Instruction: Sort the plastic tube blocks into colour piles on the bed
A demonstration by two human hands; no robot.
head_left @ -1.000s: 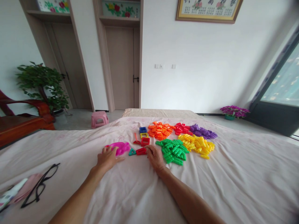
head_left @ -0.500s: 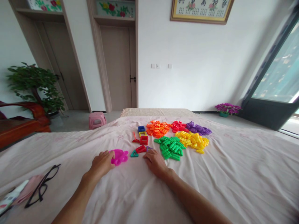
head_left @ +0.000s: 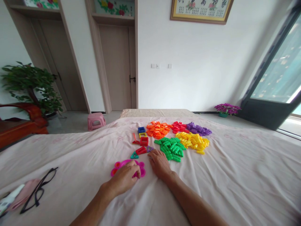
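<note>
My left hand (head_left: 125,176) is over a pink paw-shaped dish (head_left: 143,172), its fingers curled round part of it; the hand covers the dish's middle. Flat on the cloth, my right hand (head_left: 160,163) has its fingers stretched out and their tips by a small purple triangle (head_left: 150,149). Left of that triangle lie a red block (head_left: 141,150) and a teal triangle (head_left: 134,155). Behind them are a red square frame (head_left: 144,141), a red piece with a stick (head_left: 135,140), a yellow frame (head_left: 142,135) and a blue square piece (head_left: 141,129).
Piles of green (head_left: 172,149), yellow (head_left: 194,142), orange (head_left: 157,129), red (head_left: 179,127) and purple (head_left: 199,129) plastic pieces lie on the wrinkled cloth (head_left: 235,175). Black glasses (head_left: 39,191) and a white tube (head_left: 11,198) are at the left. A pink stool (head_left: 96,121) stands beyond.
My left hand and the pink dish have moved right and nearer to me. My right hand has shifted slightly right, and more of the purple triangle shows.
</note>
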